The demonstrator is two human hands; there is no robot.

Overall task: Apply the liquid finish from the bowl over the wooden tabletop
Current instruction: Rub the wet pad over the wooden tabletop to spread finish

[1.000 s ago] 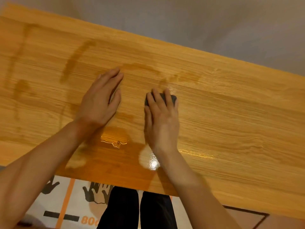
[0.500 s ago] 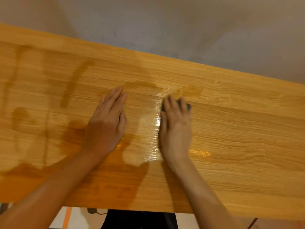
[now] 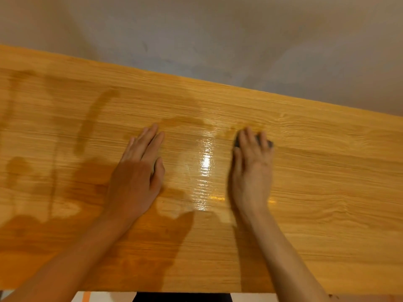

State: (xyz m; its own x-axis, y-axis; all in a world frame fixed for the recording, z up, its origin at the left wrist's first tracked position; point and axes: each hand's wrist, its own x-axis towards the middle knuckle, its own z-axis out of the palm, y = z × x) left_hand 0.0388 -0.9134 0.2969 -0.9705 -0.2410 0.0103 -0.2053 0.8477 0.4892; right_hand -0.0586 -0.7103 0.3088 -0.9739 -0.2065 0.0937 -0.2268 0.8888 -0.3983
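The wooden tabletop (image 3: 327, 182) fills the view, light oak with darker wet streaks on its left half and a glossy wet patch (image 3: 205, 166) between my hands. My right hand (image 3: 253, 171) lies flat on a dark sponge (image 3: 269, 143), of which only small corners show past the fingertips. Flat on the wood to the left rests my left hand (image 3: 137, 175), fingers together and holding nothing. The bowl is out of view.
A grey wall (image 3: 218, 40) rises behind the far edge of the tabletop. At the near edge, dark trousers (image 3: 181, 297) and a strip of floor covering (image 3: 87, 297) show below the board.
My right hand has pushed the sponge away from me and to the right, spreading the wet patch. The left hand has stayed put on the wood while the view tilted up.
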